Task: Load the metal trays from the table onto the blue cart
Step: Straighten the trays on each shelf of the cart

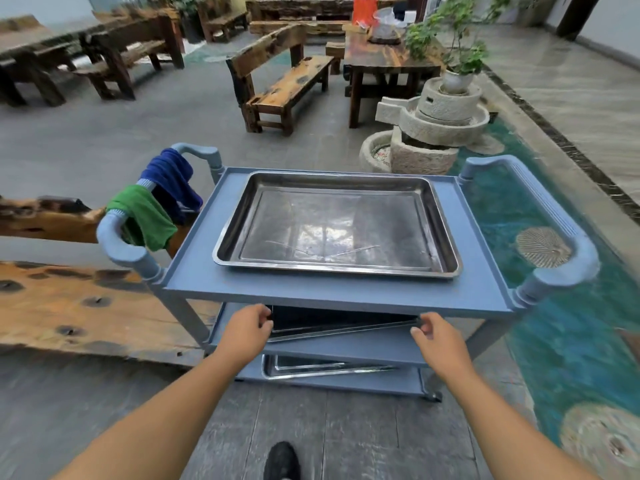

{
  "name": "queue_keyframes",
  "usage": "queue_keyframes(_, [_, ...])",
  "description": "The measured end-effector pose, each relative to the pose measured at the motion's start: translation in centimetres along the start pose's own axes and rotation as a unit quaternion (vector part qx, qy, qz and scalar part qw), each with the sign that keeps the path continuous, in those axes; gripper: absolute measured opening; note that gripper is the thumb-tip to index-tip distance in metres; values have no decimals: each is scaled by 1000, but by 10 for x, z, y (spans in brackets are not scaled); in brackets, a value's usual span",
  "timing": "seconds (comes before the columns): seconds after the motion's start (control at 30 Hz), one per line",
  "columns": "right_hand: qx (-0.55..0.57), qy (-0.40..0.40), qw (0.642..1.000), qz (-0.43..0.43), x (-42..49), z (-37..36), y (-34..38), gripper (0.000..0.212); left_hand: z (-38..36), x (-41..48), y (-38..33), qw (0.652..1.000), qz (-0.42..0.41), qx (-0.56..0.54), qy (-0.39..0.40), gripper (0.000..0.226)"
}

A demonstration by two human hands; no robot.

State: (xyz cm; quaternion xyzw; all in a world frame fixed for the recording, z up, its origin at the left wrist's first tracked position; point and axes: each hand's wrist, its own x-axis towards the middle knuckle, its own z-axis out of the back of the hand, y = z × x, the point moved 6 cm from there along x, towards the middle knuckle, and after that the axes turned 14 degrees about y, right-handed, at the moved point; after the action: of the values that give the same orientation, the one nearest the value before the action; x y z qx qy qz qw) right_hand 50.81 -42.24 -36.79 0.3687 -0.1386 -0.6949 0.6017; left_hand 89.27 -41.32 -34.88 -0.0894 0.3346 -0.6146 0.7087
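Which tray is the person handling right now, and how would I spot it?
Find the blue cart with three shelves. A tray lies flat on top, another at the bottom. The one meant is the middle-shelf tray, tilted, with the left hand and right hand at its ends.

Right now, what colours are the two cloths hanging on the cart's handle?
One cloth is dark blue, the other cloth green; the head view shows them.

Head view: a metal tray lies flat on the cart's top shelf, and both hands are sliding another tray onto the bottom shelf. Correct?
Not quite. In the head view both hands, left and right, hold the tilted tray at the middle shelf, not the bottom. The top tray does lie flat.
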Motion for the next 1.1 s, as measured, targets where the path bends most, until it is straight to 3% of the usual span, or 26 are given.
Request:
queue_keyframes(0.17, [6,47,999,-26,7,-38,-7,32,-28,7,19,999,3,12,53,26])
queue_keyframes(0.4, [-18,94,995,-32,63,-132,-39,35,-92,65,111,993,43,35,109,36])
queue_keyframes(0.53, [-28,61,998,7,115,-176,-65,44,-125,117,148,997,14,52,50,38])
queue_keyframes(0.73, [-78,-124,984,102,190,-175,-92,35,-139,189,156,989,-81,49,-114,15])
queue_keyframes(0.87, [-142,-188,964,127,230,-163,-109,28,-137,227,162,972,-114,91,-182,18])
queue_keyframes(0.97, [-109,-177,976,71,262,-155,-138,45,-141,254,178,969,-85,137,-185,28])
queue_keyframes(1.1, [-122,-208,970,38,295,-141,-167,48,-149,278,205,971,-13,138,-196,52])
